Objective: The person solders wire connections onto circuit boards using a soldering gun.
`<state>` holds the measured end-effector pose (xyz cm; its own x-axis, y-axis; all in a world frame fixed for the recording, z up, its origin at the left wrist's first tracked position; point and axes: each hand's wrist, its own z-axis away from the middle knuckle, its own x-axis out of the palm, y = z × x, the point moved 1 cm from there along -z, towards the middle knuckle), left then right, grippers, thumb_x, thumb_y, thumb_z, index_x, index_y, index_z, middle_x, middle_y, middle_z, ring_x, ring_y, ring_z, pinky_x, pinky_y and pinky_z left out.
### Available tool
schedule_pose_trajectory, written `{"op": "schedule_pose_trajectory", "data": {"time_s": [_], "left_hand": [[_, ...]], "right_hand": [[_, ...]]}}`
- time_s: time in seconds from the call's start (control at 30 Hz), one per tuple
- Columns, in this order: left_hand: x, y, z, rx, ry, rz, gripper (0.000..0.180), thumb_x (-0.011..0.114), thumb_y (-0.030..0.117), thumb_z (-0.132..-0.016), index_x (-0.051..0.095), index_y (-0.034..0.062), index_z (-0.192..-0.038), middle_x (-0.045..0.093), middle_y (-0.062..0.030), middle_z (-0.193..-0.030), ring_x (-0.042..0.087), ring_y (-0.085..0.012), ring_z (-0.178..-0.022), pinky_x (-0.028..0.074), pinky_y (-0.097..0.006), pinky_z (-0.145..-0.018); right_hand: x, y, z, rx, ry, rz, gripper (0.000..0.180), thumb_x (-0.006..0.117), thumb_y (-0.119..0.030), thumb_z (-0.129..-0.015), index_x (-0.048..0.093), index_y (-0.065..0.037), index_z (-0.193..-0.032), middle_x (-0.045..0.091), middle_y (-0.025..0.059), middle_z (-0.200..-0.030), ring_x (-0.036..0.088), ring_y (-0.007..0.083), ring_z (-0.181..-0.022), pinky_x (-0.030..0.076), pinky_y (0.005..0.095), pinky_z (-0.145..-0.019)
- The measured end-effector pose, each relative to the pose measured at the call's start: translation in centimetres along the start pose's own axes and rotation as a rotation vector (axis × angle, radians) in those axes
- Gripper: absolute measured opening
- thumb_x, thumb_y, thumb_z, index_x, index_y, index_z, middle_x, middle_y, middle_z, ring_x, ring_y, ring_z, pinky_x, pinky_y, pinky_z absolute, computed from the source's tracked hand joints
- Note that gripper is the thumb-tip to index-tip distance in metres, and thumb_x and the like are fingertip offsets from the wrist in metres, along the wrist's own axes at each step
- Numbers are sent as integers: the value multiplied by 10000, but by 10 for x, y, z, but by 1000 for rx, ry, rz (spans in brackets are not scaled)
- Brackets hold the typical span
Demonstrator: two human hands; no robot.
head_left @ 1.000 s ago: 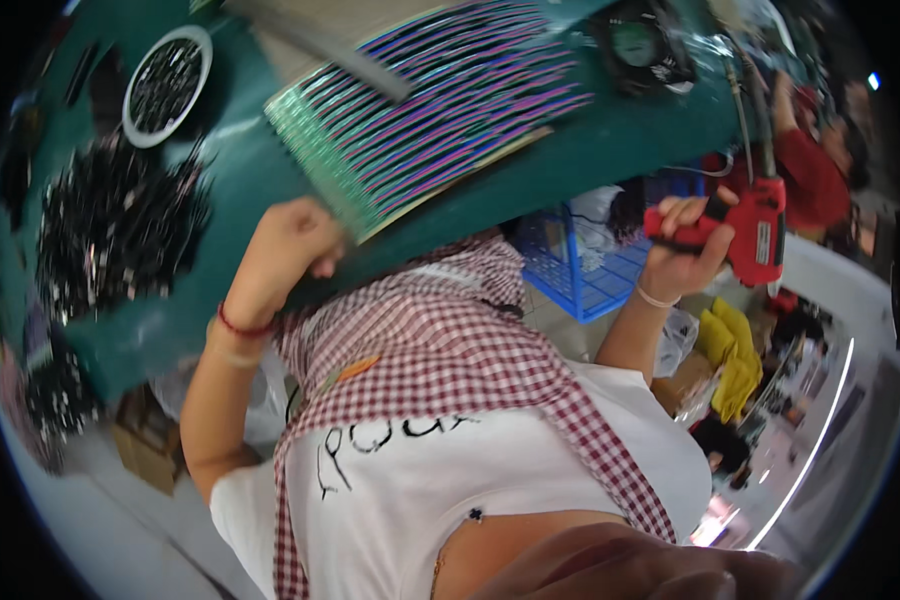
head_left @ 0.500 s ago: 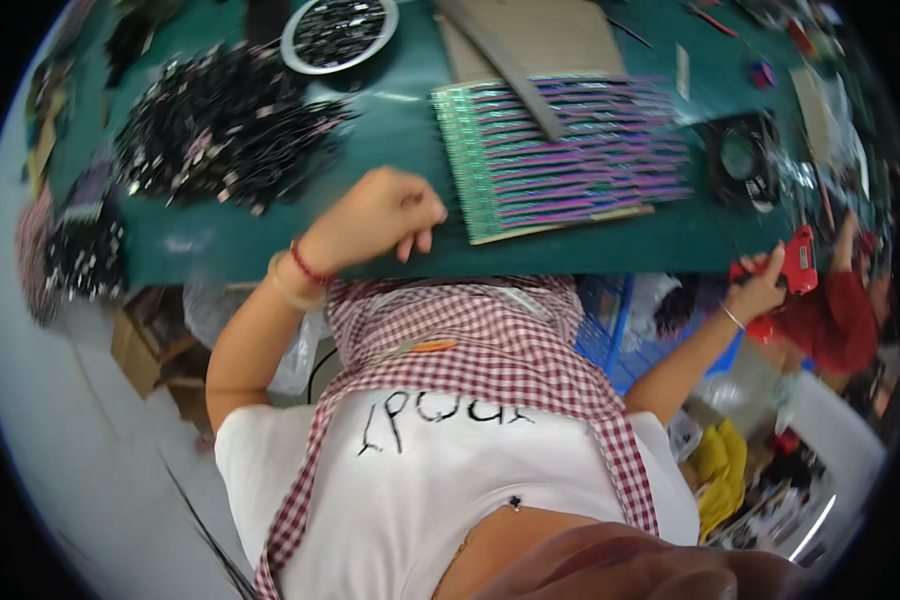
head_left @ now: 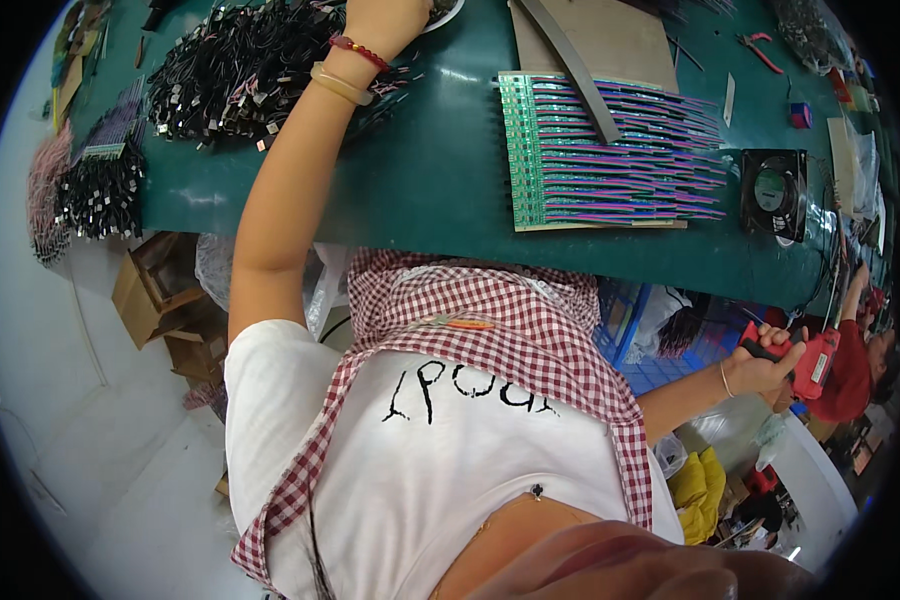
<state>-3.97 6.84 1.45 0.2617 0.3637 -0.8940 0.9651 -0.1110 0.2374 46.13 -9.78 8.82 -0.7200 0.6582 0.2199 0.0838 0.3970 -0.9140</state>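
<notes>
Near the green desk's [head_left: 440, 180] right front, the right hand [head_left: 758, 368] wraps a red tool [head_left: 818, 362]; above the desk, the left hand [head_left: 388, 22] meets a white bowl [head_left: 450, 16], grip unclear; below the desk, a blue crate [head_left: 660, 372].

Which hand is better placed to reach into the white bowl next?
Probably the left hand: it is at the white bowl, while the right hand is farther away, holding a red tool.
</notes>
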Motion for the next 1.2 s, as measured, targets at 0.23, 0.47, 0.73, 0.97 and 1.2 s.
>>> {"op": "schedule_pose_trajectory", "data": {"time_s": [0.23,0.47,0.73,0.97,1.2], "left_hand": [[2,1,-1,42,52,20,132,513,111,-756,555,-5,-710,565,-203,-737,552,-373,-756,442,-444,-695],[-7,6,2,-24,67,229,108,518,80,-762,525,-21,-725,563,-227,-737,547,-391,-738,437,-442,-679],[-8,-5,5,93,153,296,101,520,64,-772,555,-29,-750,586,-216,-724,574,-381,-713,460,-408,-641],[-52,54,38,-158,-94,610,65,555,50,-779,576,-10,-764,613,-170,-701,621,-240,-639,460,-304,-576],[-49,127,144,-352,-672,1431,127,652,18,-791,563,-2,-879,590,-20,-843,549,-64,-773,462,-205,-701]], "right_hand": [[5,-1,0,55,-100,-37,333,462,-258,-915,449,11,-1111,432,55,-610,390,126,-524,356,276,-523],[12,-6,5,60,-126,-31,345,436,-295,-924,447,-6,-1111,432,52,-614,381,120,-528,335,270,-528],[16,-4,12,90,-137,-81,343,452,-290,-917,455,6,-1091,436,53,-615,377,115,-522,322,262,-521],[31,-11,38,130,-224,-162,331,457,-262,-915,451,16,-1095,428,57,-625,384,117,-519,318,262,-514],[93,4,133,574,-701,-43,428,571,-19,-798,404,26,-1190,508,92,-764,489,142,-612,448,303,-593]]}}
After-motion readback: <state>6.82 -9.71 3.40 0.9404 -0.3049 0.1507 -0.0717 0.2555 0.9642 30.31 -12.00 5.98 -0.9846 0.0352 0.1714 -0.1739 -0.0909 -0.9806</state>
